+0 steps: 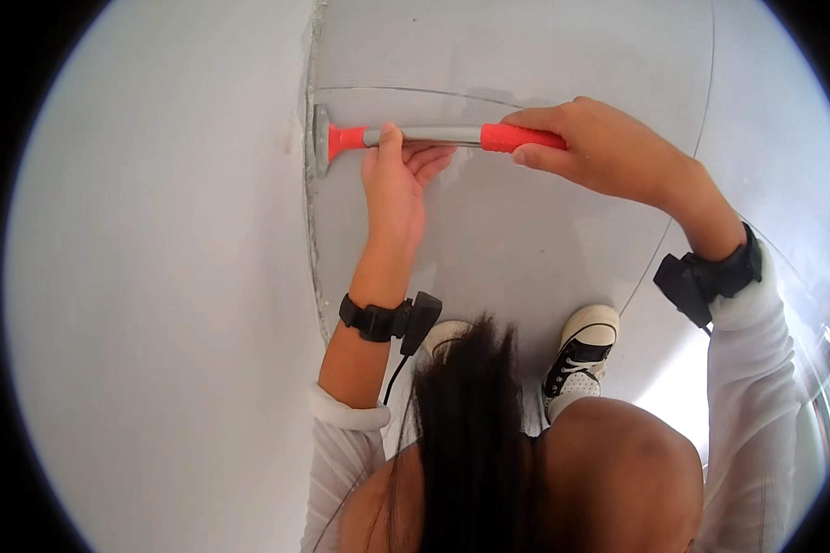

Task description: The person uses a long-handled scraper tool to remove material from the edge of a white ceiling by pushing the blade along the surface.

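A long-handled scraper lies level across the view, with a silver shaft, a red grip and a red collar behind its flat grey head. Its head is at the foot of the white wall, where a rough, ragged strip runs along the floor edge. My left hand is closed on the shaft near the collar, thumb over the top and fingers below. Wrapped round the red grip at the other end is my right hand. Whether the blade touches the strip, I cannot tell.
The white wall fills the left side. Grey floor tiles with thin dark joints spread to the right. My black-and-white shoe stands below the scraper; hair and my bare knees cover the lower middle.
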`<state>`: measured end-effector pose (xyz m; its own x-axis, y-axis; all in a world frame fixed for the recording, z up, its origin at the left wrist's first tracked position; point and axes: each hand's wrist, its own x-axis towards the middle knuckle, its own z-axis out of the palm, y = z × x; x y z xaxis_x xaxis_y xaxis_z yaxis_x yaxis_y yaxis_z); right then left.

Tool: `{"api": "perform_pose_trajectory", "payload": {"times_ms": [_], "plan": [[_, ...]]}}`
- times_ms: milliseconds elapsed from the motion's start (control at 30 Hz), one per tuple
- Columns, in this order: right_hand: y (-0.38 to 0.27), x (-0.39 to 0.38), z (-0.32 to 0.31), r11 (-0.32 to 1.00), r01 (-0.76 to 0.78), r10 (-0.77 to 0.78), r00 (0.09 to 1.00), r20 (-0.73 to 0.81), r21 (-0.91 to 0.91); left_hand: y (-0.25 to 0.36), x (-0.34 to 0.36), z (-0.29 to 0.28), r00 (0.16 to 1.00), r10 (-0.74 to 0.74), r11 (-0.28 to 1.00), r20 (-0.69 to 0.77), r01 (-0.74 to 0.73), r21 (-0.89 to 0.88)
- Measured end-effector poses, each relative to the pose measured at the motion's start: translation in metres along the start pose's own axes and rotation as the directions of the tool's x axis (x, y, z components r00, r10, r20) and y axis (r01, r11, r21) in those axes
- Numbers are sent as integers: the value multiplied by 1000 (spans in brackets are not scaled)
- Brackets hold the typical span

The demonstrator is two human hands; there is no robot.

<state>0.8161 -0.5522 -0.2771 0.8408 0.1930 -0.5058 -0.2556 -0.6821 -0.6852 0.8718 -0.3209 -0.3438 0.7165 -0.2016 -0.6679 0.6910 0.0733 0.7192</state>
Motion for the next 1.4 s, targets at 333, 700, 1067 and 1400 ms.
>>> {"api": "perform_pose_trajectory", "payload": {"times_ms": [333, 700, 1067, 1400], "plan": [[3, -11, -1, 998, 49, -48, 999, 11, -40, -3, -6, 2, 997, 56, 998, 49, -57, 15], [19, -12, 4, 994, 102, -98, 993, -64, 49, 1, -8, 4, 999, 35, 996, 40, -38, 76], [6, 2, -13, 980, 96, -111, 991, -79, -172, 4, 9, 3, 996, 34, 998, 78, -30, -53], [21, -20, 59, 999, 17, -23, 981, -194, -33, -8, 4, -11, 998, -25, 989, 52, 17, 145]]}}
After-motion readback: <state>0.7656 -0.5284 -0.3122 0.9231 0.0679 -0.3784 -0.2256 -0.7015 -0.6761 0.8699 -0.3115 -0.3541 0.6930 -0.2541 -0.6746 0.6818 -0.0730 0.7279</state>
